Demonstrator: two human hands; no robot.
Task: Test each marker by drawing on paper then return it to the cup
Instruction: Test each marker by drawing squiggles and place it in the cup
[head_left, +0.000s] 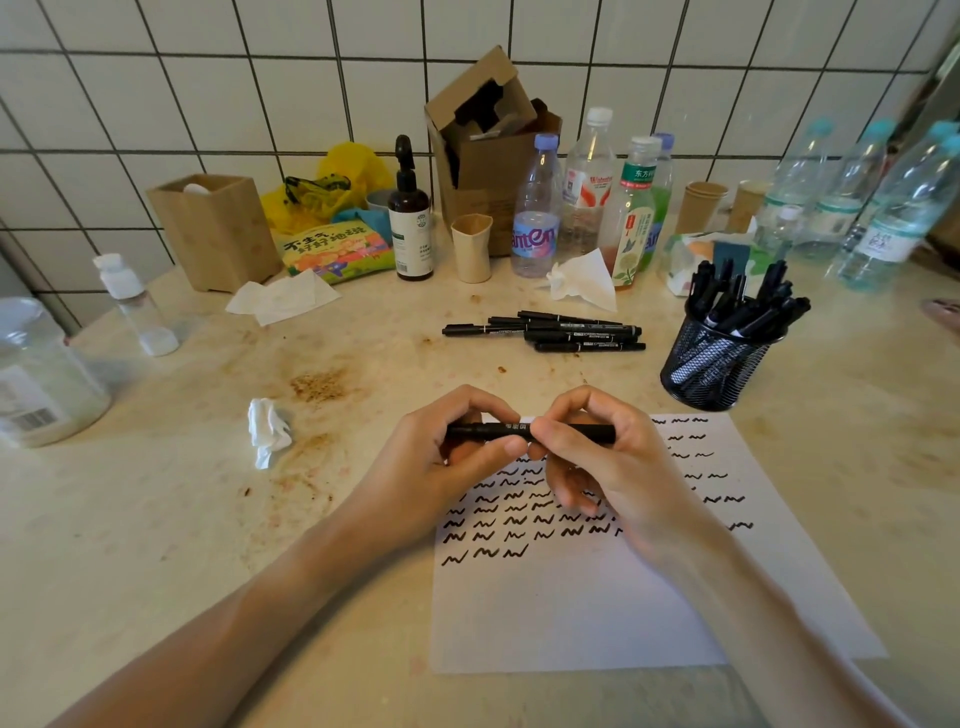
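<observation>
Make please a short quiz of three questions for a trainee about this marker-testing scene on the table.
1. True or false: both hands grip one black marker pen above the white paper sheet.
2. Where does the black wire-mesh cup stand?
A. Left of the paper
B. Beyond the paper's far right corner
C. On the paper
3. Fill in: the loose black markers lie on the table in front of the plastic ____.

Key
1. True: the left hand and the right hand each hold one end, the marker lying level.
2. B
3. bottles
</observation>
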